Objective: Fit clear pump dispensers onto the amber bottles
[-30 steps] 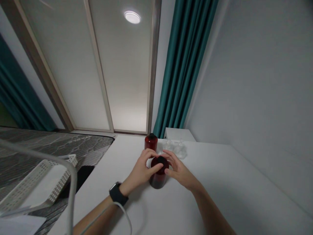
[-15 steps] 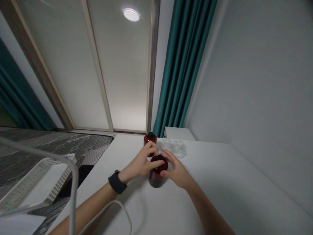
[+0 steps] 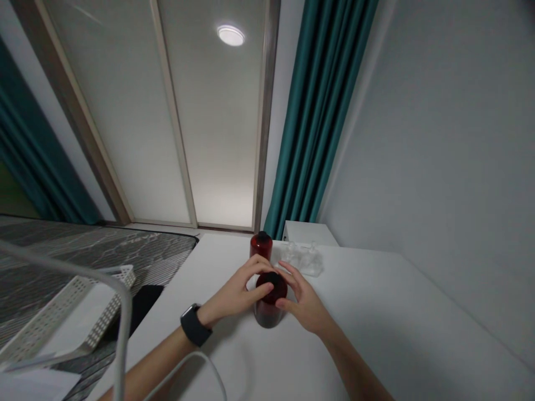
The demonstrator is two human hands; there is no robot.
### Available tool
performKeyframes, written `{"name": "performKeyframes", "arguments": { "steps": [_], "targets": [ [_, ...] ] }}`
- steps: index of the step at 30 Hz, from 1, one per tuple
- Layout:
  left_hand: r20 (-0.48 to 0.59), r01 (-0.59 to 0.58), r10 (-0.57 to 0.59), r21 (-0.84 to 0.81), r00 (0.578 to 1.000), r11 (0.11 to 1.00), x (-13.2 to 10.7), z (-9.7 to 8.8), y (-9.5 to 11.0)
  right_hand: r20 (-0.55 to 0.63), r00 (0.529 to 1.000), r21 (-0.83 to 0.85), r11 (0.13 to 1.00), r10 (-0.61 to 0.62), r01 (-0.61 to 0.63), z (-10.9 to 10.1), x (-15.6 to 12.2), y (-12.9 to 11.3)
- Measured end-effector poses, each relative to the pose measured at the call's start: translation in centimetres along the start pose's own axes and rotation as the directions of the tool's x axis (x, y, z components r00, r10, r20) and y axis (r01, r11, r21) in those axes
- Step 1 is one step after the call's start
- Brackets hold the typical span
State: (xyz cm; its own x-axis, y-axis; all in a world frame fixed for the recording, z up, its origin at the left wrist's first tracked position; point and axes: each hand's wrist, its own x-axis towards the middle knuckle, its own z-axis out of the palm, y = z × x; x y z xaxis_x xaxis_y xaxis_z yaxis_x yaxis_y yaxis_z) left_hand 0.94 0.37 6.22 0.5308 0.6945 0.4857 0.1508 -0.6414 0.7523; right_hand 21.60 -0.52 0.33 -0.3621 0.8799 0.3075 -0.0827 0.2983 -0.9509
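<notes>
A dark red plastic bottle (image 3: 267, 314) with a black cap stands upright on the white tabletop (image 3: 376, 334). My left hand (image 3: 240, 292) reaches over from the left, its fingers and thumb on the cap and shoulder. My right hand (image 3: 303, 301) curves around the bottle's right side, fingertips against its shoulder. Behind them stands a second dark red bottle (image 3: 261, 246) with a black cap, its lower part hidden by my left fingers. Clear plastic items (image 3: 301, 260) lie just right of it, out of reach of neither hand's touch.
A black smartwatch (image 3: 195, 326) sits on my left wrist, and a white cable (image 3: 188, 365) crosses the table's near edge. A white perforated basket (image 3: 71, 314) and a white rail (image 3: 123, 328) stand left, over a grey patterned floor. A white box (image 3: 309, 234) stands at the far end.
My left fingers have moved from the far bottle's side down toward the near bottle's cap. The camera view has shifted slightly. The bottles have stayed in place.
</notes>
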Motion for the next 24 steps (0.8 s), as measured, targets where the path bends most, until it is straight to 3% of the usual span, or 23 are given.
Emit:
{"name": "performKeyframes", "arguments": {
  "steps": [8,13,17,19,20,24],
  "targets": [
    [-0.221,0.089,-0.076,0.048,0.972,0.995,-1.5,-0.3,-0.6,-0.087,0.991,-0.315,0.946,-0.105,0.072,0.5,0.5,-0.4],
    [-0.317,0.124,-0.097,0.066,0.943,0.99,-2.3,-1.7,-1.5,-0.125,0.971,-0.44,0.888,-0.206,0.131,0.4,1.9,-1.4],
    [-0.42,0.169,-0.085,0.167,0.903,0.971,-2.4,-3.8,-2.0,-0.049,0.959,-0.57,0.796,-0.279,0.202,0.5,4.6,-2.2],
    [-0.457,0.199,-0.083,0.212,0.886,0.957,-2.2,-5.0,-2.5,-0.01,0.951,-0.67,0.708,-0.309,0.223,0.6,6.5,-2.4],
    [-0.471,0.22,-0.088,0.234,0.878,0.947,-2.1,-5.5,-2.8,-0.011,0.949,-0.734,0.646,-0.317,0.207,0.8,7.5,-2.4],
    [-0.541,0.298,-0.095,0.301,0.836,0.906,-1.5,-7.6,-4.7,-0.096,0.942,-0.806,0.58,-0.323,0.117,1.3,11.1,-1.9]
  ]
}}
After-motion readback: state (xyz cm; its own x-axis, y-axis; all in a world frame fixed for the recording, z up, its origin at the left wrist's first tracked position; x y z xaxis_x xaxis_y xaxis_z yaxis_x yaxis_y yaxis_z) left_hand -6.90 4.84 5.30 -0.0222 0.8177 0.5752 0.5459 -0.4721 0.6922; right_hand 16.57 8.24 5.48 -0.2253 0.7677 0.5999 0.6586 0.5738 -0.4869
